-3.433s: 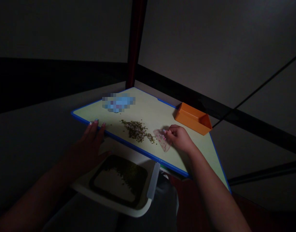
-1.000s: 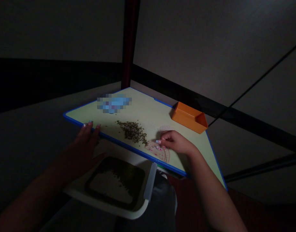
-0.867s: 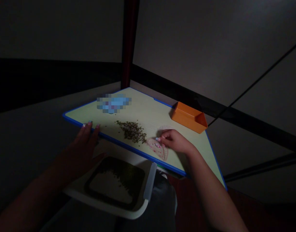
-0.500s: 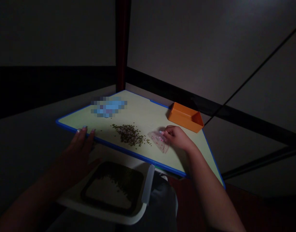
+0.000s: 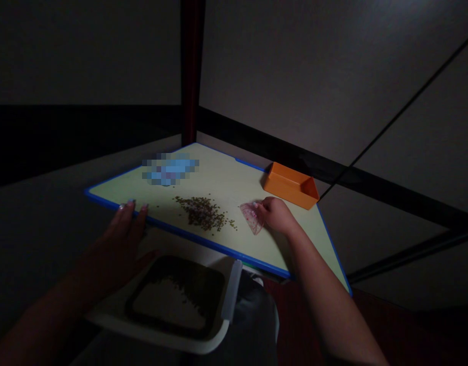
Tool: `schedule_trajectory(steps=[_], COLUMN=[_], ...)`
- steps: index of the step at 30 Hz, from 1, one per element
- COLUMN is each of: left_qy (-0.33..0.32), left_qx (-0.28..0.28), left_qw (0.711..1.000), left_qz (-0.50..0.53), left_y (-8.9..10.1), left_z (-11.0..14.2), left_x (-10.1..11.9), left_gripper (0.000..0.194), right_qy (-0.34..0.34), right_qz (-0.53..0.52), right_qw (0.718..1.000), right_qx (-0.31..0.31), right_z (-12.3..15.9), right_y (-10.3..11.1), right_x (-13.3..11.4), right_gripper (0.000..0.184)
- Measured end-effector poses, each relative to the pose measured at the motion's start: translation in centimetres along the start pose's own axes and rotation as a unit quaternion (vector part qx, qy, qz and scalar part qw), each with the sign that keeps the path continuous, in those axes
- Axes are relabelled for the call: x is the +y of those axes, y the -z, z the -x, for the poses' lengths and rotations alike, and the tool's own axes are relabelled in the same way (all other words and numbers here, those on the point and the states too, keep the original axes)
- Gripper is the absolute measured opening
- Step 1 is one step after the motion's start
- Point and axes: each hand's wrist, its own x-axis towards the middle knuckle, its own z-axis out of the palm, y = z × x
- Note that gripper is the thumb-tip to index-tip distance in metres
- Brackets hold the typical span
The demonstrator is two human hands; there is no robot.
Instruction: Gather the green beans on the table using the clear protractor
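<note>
one right grip (image 5: 276, 214) pinches one protractor (image 5: 251, 218) near one grain pile (image 5: 202, 213); one left grip (image 5: 121, 235) rests spread wide

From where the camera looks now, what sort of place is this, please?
Probably a dim corner of a room indoors: two pale walls appear to meet at a dark red post, and by it stands a blue-edged table with an open orange box on it.

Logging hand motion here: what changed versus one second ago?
The right hand, holding the clear pink-marked piece, moved away from the board's near edge, toward the orange tray. The piece now sits clear of the grain pile, whose right end looks looser. Nothing was let go. Unchanged: left hand at the near edge, tray, white bin.
</note>
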Motion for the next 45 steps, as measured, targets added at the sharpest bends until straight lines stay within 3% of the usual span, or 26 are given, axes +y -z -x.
schedule_trajectory(steps=[9,20,31,37,45], left_qy=[0.006,0.007,0.002,-0.003,0.006], left_qx=[0.022,0.016,0.018,0.008,0.004], left_qw=[1.000,1.000,1.000,1.000,1.000], left_qz=[0.008,0.017,0.007,0.009,0.012], left_y=[-0.3,-0.3,-0.4,0.0,-0.2], left_z=[-0.1,0.0,0.1,0.1,0.0], left_x=[0.1,0.1,-0.1,-0.1,-0.2], left_gripper=[0.087,0.087,0.085,0.085,0.087], right_qy=[-0.027,0.125,0.245,0.219,0.163], right_qz=[0.028,-0.026,-0.156,-0.189,-0.235], right_qw=[0.999,0.992,0.956,0.956,0.951], right_qx=[0.005,-0.013,-0.043,-0.056,-0.121], right_z=[-1.2,-1.2,-0.1,0.5,1.0], right_y=[-0.9,-1.2,-0.7,0.7,1.9], right_x=[-0.8,-1.2,-1.5,-0.8,0.4], right_gripper=[0.037,0.032,0.035,0.035,0.029])
